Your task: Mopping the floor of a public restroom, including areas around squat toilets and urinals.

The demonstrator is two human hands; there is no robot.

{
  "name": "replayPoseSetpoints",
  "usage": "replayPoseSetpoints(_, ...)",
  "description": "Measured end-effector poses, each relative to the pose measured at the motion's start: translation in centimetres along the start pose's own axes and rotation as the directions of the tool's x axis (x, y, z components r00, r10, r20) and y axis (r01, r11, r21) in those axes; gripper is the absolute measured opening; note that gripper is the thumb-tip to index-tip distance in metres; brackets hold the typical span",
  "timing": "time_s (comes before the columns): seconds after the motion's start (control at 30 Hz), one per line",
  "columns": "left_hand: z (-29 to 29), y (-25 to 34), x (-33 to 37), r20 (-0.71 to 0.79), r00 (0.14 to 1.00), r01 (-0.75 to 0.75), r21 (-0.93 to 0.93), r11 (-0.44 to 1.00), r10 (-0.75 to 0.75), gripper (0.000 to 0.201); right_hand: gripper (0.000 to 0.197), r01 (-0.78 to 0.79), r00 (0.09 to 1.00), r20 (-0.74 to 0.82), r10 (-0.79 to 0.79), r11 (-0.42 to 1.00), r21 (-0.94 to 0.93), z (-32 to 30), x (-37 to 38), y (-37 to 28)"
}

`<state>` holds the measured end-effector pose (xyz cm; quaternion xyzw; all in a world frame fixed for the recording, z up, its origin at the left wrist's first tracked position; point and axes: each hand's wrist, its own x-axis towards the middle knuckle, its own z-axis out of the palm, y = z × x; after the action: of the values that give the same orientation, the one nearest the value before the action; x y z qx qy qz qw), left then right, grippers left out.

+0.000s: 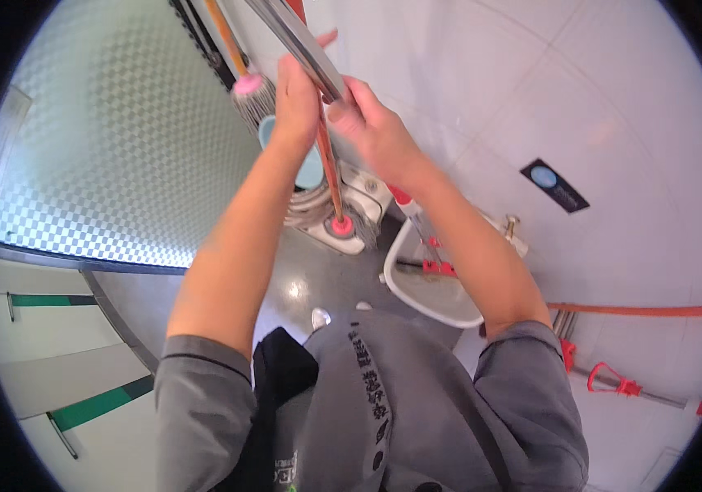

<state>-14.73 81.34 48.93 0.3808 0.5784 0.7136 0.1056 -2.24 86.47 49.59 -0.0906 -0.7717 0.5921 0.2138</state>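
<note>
A shiny metal pole (306,51) slants down from the top edge, its lower end between my raised hands. My left hand (295,102) is against the pole's left side, with a fingertip showing beyond it; part of the grip is hidden behind the metal. Fingers of my right hand (374,131) close round the lower end. Below my hands, a mop (340,225) with a reddish-brown handle stands with its grey strings on a white squat-type fixture (353,244). Its handle passes behind my hands, apparently not held.
Left are another mop (248,84), a light-blue bucket (310,170) and a patterned glass panel (138,148). A white basin (429,299) holding red-fitted tools stands by the right wall, near a brass tap (512,225). Red-and-grey poles (626,387) lie farther right.
</note>
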Motion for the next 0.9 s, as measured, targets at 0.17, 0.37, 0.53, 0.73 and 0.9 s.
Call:
replayPoseSetpoints(0.17,0.4,-0.9,-0.6,0.140,0.841,-0.494,0.595,0.635,0.523,0.034,0.035,-0.010,0.980,-0.177,-0.089,0.870,-0.492,-1.5,-2.2,0.3)
replayPoseSetpoints(0.37,-3.0,-0.9,-2.6,0.138,0.873,-0.438,0.644,0.627,0.468,0.044,0.036,0.068,0.975,-0.169,-0.145,0.917,-0.392,-0.9,-3.7,1.0)
replayPoseSetpoints(0.53,-9.5,-1.6,0.1,-0.031,0.827,-0.366,0.728,0.580,0.561,0.044,0.035,0.070,0.977,-0.159,-0.145,0.913,-0.403,-1.0,-6.7,-1.6)
replayPoseSetpoints(0.73,-8.3,3.8,-4.3,-0.218,0.783,-0.472,0.403,0.784,0.583,0.039,0.039,0.043,0.943,-0.261,-0.205,0.855,-0.517,-4.5,-0.6,2.8)
replayPoseSetpoints(0.9,-6.6,9.7,-5.9,-0.156,0.661,-0.640,0.395,0.660,0.734,0.038,0.040,-0.105,0.953,-0.298,-0.047,0.875,-0.473,-8.3,3.9,6.5)
